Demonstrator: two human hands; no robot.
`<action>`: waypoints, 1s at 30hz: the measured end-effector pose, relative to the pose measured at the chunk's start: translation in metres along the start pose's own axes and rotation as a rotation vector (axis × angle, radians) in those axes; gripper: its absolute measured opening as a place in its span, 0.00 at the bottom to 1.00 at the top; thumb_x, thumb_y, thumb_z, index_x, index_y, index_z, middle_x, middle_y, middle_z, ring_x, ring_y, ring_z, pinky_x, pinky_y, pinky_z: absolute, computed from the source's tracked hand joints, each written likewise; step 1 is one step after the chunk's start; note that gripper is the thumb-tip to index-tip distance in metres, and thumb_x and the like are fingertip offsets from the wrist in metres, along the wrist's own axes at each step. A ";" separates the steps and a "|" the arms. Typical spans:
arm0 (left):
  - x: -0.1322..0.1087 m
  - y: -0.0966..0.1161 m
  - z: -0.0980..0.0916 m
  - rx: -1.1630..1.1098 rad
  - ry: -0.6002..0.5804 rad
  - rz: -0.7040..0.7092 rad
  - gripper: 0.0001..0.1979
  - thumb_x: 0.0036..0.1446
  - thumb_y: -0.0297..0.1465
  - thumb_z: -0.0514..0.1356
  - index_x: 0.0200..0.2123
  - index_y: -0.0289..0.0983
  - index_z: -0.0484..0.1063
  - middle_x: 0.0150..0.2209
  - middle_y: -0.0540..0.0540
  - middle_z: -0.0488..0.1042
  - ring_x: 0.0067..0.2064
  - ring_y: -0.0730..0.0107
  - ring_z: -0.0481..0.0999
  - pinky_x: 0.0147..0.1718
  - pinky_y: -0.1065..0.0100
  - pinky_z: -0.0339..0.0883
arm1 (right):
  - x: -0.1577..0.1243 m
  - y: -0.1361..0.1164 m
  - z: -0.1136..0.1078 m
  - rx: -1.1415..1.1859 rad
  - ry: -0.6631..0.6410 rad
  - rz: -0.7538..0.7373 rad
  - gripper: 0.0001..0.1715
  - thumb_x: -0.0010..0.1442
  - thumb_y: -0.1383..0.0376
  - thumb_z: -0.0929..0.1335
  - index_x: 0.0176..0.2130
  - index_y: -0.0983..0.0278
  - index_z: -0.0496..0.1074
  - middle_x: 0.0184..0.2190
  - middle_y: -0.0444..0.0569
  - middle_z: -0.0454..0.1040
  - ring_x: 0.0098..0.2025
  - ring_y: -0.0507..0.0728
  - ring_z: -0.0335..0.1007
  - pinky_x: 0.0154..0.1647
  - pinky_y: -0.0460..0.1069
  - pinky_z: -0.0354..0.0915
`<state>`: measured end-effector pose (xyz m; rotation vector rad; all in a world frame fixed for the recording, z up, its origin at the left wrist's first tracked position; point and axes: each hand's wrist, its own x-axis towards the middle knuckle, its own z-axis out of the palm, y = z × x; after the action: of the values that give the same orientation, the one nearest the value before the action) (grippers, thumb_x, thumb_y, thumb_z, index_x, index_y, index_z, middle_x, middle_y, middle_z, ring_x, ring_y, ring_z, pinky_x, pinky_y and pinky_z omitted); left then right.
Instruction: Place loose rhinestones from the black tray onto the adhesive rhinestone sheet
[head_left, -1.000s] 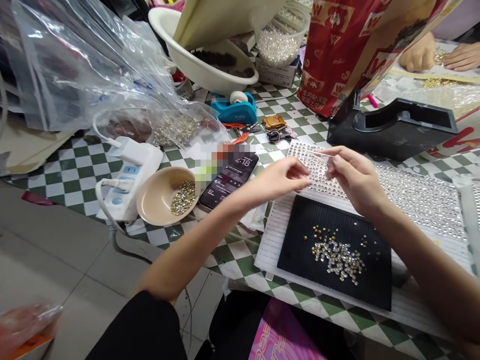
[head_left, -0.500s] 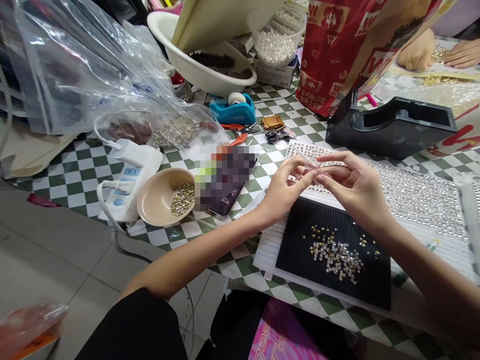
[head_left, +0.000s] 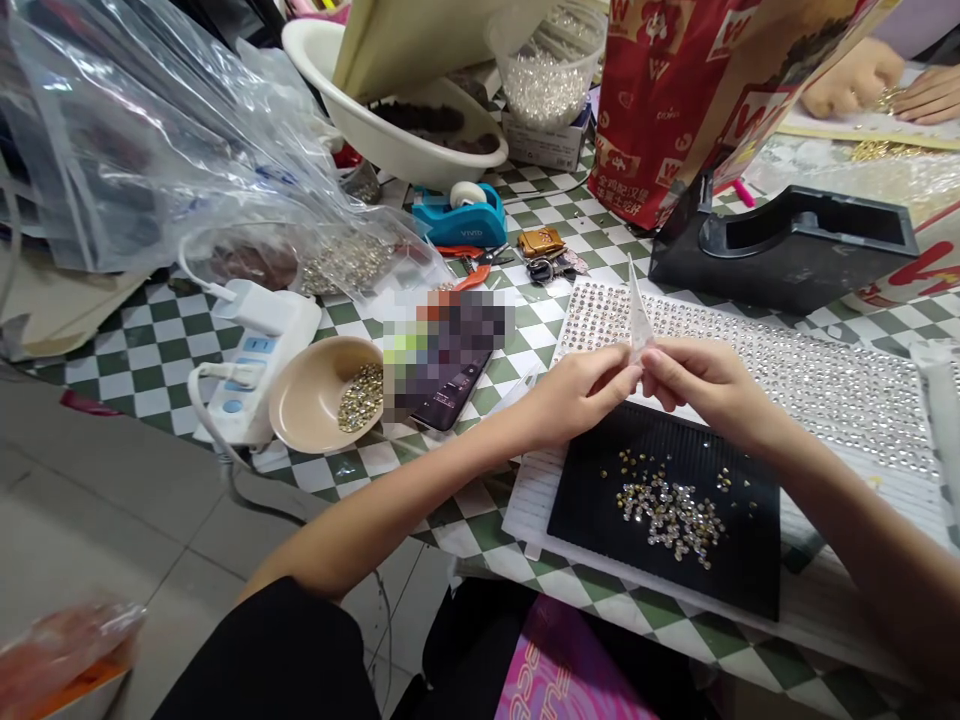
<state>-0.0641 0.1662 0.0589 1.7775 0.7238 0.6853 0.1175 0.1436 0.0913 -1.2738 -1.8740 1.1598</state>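
Observation:
My left hand (head_left: 576, 396) and my right hand (head_left: 701, 385) meet in front of me, both closed. Pinched between their fingertips is a thin, whitish translucent pointed strip (head_left: 640, 318), its tip up. What it is made of I cannot tell. Below the hands lies a black ribbed pad (head_left: 592, 500), bearing a scatter of loose rhinestones (head_left: 675, 515), clear and gold-coloured. Behind and to the right, a sheet covered with rows of rhinestones (head_left: 817, 385) lies flat, partly hidden by my right hand and forearm.
Left of my hands are a phone (head_left: 450, 390), a beige bowl (head_left: 300, 400) with rhinestones and a power strip (head_left: 247, 375). Farther back stand a blue tape dispenser (head_left: 469, 222), a black dispenser (head_left: 787, 255) and a red bag (head_left: 652, 120). Another person's hands (head_left: 855, 80) work at upper right.
The strip has swung from slanting left to nearly upright. My fingers have drawn closer around its lower end, and my right hand's raised fingers have folded in.

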 end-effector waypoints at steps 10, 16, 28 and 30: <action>-0.005 0.008 -0.002 0.026 -0.051 0.025 0.14 0.63 0.36 0.49 0.32 0.38 0.71 0.27 0.52 0.71 0.27 0.77 0.64 0.30 0.68 0.60 | -0.007 -0.009 0.001 -0.092 -0.047 -0.078 0.25 0.65 0.47 0.64 0.28 0.61 0.70 0.19 0.42 0.65 0.21 0.49 0.58 0.23 0.47 0.55; -0.005 0.007 0.001 -0.031 -0.045 0.062 0.14 0.63 0.37 0.48 0.32 0.39 0.69 0.26 0.52 0.69 0.28 0.75 0.64 0.30 0.68 0.60 | -0.009 -0.007 0.004 -0.034 -0.025 -0.087 0.24 0.65 0.48 0.64 0.27 0.62 0.69 0.19 0.41 0.62 0.21 0.49 0.55 0.22 0.47 0.53; -0.007 0.005 0.004 0.021 -0.014 0.033 0.15 0.63 0.38 0.48 0.25 0.39 0.62 0.22 0.54 0.59 0.25 0.76 0.58 0.28 0.66 0.55 | -0.010 -0.006 0.006 -0.079 0.012 -0.115 0.23 0.67 0.49 0.63 0.28 0.61 0.68 0.19 0.41 0.64 0.21 0.49 0.57 0.24 0.47 0.55; -0.006 0.004 0.005 -0.014 0.005 0.042 0.16 0.63 0.40 0.49 0.26 0.39 0.61 0.23 0.53 0.61 0.26 0.76 0.60 0.29 0.67 0.57 | -0.010 -0.005 0.007 -0.070 0.022 -0.123 0.22 0.67 0.50 0.63 0.28 0.62 0.68 0.19 0.41 0.64 0.21 0.49 0.57 0.24 0.47 0.55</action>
<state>-0.0640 0.1575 0.0605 1.7831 0.6852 0.7215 0.1133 0.1308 0.0926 -1.1857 -1.9630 1.0207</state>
